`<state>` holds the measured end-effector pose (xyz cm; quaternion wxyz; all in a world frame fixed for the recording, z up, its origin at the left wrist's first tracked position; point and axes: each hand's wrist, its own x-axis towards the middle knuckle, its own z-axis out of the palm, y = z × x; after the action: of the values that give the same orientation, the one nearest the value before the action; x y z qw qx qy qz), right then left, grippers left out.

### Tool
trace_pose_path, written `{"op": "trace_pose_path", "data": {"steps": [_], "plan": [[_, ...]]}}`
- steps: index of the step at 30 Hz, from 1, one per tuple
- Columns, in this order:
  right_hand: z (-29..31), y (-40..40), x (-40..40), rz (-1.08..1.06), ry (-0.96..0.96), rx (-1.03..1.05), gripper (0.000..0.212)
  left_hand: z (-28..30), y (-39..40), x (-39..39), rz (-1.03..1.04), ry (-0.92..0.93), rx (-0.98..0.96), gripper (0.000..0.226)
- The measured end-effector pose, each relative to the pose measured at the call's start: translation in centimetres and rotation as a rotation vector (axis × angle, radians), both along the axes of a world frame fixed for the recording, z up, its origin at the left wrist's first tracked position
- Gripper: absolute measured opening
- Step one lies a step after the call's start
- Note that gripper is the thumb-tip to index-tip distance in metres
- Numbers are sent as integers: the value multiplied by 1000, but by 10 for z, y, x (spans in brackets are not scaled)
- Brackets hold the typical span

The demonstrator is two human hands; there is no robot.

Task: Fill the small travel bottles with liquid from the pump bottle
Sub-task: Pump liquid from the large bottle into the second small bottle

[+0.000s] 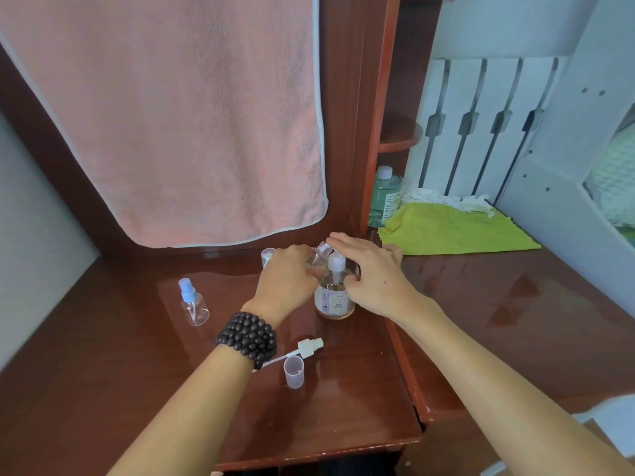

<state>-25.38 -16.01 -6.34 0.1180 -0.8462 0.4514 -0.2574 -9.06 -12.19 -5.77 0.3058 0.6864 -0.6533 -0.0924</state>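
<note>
Standing on the red-brown table (515,304), the pump bottle (334,297) is seen between both hands; its pale label carries print too small to be read. A small clear travel bottle (314,261) is gripped, tilted, by the left hand (287,280) beside the pump head. The right hand (369,269) is laid over the pump top with fingers spread, apparently pressing it. A blue-capped spray bottle (193,304) stands well left; a detached sprayer (307,347) and clear cap (294,371) lie nearer. The green bottle (385,197) bears unreadable writing.
</note>
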Motion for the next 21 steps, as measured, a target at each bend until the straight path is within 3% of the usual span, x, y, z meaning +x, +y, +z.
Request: {"op": "trace_pose_path", "data": {"steps": [10, 21], "plan": [[-15, 3, -2, -12, 20, -30, 82, -6, 3, -1, 3, -21, 81, 13], [-1, -2, -1, 19, -58, 17, 76, 6, -1, 1, 5, -6, 14, 10]]}}
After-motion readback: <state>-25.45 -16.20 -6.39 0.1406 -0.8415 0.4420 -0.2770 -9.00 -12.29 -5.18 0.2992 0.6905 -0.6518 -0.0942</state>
